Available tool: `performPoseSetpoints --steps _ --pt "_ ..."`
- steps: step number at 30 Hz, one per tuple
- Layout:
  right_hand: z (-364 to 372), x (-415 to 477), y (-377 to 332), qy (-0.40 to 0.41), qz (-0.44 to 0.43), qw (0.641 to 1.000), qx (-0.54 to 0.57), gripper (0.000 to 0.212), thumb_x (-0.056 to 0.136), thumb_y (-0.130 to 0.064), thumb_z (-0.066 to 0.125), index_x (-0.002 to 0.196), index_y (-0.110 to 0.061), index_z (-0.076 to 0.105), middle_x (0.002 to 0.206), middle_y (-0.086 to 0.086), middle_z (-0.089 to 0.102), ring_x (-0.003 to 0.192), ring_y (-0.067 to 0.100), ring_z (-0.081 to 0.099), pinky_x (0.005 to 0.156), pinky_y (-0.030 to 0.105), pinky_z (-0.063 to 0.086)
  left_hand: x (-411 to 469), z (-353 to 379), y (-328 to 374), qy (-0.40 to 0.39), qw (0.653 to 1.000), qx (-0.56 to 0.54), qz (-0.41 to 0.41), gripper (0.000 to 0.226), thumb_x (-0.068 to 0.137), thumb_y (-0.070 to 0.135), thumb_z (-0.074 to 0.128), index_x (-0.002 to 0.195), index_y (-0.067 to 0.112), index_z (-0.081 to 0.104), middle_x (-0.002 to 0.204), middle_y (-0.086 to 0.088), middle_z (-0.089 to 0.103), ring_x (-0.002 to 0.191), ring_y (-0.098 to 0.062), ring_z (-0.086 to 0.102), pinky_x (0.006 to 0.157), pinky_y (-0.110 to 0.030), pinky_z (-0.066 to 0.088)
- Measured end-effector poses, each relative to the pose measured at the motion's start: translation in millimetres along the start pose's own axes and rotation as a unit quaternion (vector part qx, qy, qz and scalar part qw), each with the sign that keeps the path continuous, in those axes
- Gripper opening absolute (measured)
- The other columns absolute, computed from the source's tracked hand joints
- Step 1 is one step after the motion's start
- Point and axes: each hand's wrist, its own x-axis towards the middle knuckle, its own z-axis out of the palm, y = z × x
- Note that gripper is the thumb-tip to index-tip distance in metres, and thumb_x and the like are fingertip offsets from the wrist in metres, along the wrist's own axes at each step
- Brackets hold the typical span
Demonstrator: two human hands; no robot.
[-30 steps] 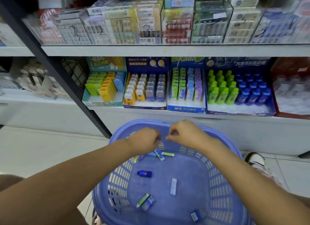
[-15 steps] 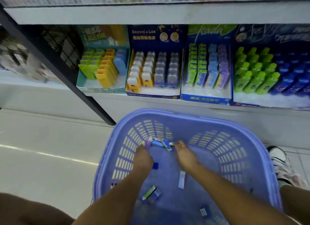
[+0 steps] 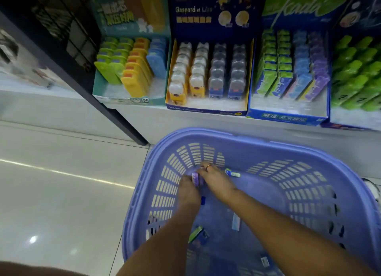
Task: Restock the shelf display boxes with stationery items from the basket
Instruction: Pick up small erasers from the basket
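**Hands down in the basket, closing on a purple pack**

Head view: A second ago both hands were held above the rim; they have since been lowered into the lilac basket (image 3: 226, 136) and brought together at its far wall. The left hand (image 3: 188, 193) appears to be pinched on a small purple pack (image 3: 194, 179), though the fingertips are smeared by motion blur. The right hand (image 3: 216, 181), ringed, is laid against the same pack with its fingers curled towards the slotted wall; whether anything is clamped there cannot be told. A pick-up is judged to be under way, with nothing yet carried to the shelf.

Left loose on the basket floor are a green-and-blue pack (image 3: 233, 173) just beside the right hand, a pale blue strip (image 3: 236, 222) and a green pack (image 3: 195, 232) near the left forearm. The basket is of moulded plastic, smooth-floored, its walls pierced by rows of slots.

Above it, printed cardboard display boxes are ranged touching side by side. The Kada box (image 3: 288, 117), whose purple column matches the pack, is taken as the likely destination. The Gaspard et Lisa box (image 3: 206, 108) is filled with glossy, animal-shaped pieces.
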Motion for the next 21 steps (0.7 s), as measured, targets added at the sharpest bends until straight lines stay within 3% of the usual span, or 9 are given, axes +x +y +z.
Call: performPoseSetpoints --steps 1,2,5,8,9,11,15,18,21 --pt "-1.1 0.8 1.0 0.016 -0.003 1.000 -0.005 0.027 0.097 -0.028 0.036 0.110 -0.014 0.056 0.121 0.010 0.056 0.114 0.027 0.050 0.090 0.034 0.038 -0.7 1.4 -2.8 -0.011 1.000 -0.019 -0.004 0.017 0.094 0.010 0.050 0.106 0.002 0.060 0.097 -0.014 0.062 0.086 -0.023 0.057 0.048 -0.008 0.038" --pt "-3.8 1.4 2.2 0.029 0.007 1.000 0.002 0.021 0.096 -0.027 0.037 0.100 -0.017 0.055 0.116 0.007 0.059 0.112 0.024 0.051 0.086 0.032 0.036 -0.6 1.9 -3.0 -0.022 0.999 -0.026 -0.008 0.019 0.094 0.012 0.053 0.107 0.003 0.062 0.100 -0.014 0.064 0.086 -0.022 0.058 0.051 -0.008 0.040" --pt "-15.8 -2.9 6.5 0.022 0.047 0.997 0.052 0.018 0.095 -0.026 0.037 0.084 -0.018 0.048 0.097 -0.002 0.071 0.108 0.020 0.052 0.085 0.030 0.037 0.5 0.2 -1.5 -0.045 0.998 -0.004 -0.032 0.022 0.091 0.017 0.055 0.104 0.002 0.066 0.103 -0.017 0.067 0.096 -0.029 0.063 0.075 -0.031 0.048" --pt "-29.0 -14.2 11.7 -0.004 0.050 0.994 0.096 0.021 0.096 -0.026 0.036 0.084 -0.021 0.052 0.099 -0.005 0.072 0.110 0.018 0.054 0.095 0.033 0.041 -0.3 -11.7 5.0 -0.062 0.997 -0.008 -0.035 0.018 0.088 0.014 0.057 0.072 0.014 0.064 0.084 -0.015 0.062 0.092 -0.030 0.064 0.062 -0.023 0.038" --pt "-35.6 -19.2 12.4 -0.017 0.060 0.992 0.106 0.017 0.096 -0.022 0.039 0.088 -0.023 0.054 0.108 0.000 0.069 0.111 0.021 0.054 0.094 0.033 0.043 0.6 -16.5 7.6 -0.073 0.996 -0.018 -0.036 0.017 0.085 0.012 0.059 0.069 0.014 0.063 0.081 -0.014 0.061 0.088 -0.028 0.064 0.060 -0.022 0.037" --pt "-45.7 -29.2 15.4 0.000 0.074 0.993 0.091 0.010 0.091 -0.013 0.048 0.098 -0.011 0.055 0.112 0.013 0.063 0.106 0.029 0.058 0.084 0.033 0.043 -3.2 -27.0 16.6 -0.129 0.988 -0.067 -0.060 0.008 0.083 0.011 0.061 0.079 0.006 0.067 0.079 -0.014 0.060 0.072 -0.025 0.060 0.058 -0.026 0.041" --pt "-70.6 -52.8 17.8 0.115 0.065 0.979 0.157 0.013 0.083 -0.006 0.059 0.092 -0.010 0.051 0.087 0.006 0.064 0.081 0.026 0.063 0.066 0.030 0.040 -27.5 -39.7 48.9 -0.267 0.900 -0.319 -0.129 0.024 0.088 0.003 0.040 0.070 0.010 0.052 0.060 -0.005 0.041 0.052 -0.014 0.038 0.053 -0.026 0.038" --pt "-95.5 -69.5 12.7 0.144 0.073 0.949 0.270 0.027 0.081 -0.002 0.063 0.100 -0.018 0.052 0.078 -0.009 0.059 0.061 0.001 0.057 0.060 0.016 0.043 -45.5 -54.0 78.8 -0.311 0.851 -0.403 -0.126 0.028 0.084 -0.001 0.028 0.076 0.009 0.053 0.060 -0.005 0.040 0.045 -0.014 0.038 0.054 -0.027 0.041" --pt "-128.4 -85.7 5.1 0.124 0.080 0.860 0.488 0.029 0.088 0.007 0.055 0.110 -0.011 0.053 0.070 0.006 0.060 0.050 0.007 0.059 0.050 0.022 0.052 -62.2 -74.0 104.1 -0.346 0.847 -0.396 -0.075 0.020 0.089 0.010 0.034 0.078 0.013 0.051 0.060 -0.002 0.042 0.044 -0.011 0.035 0.054 -0.024 0.035"
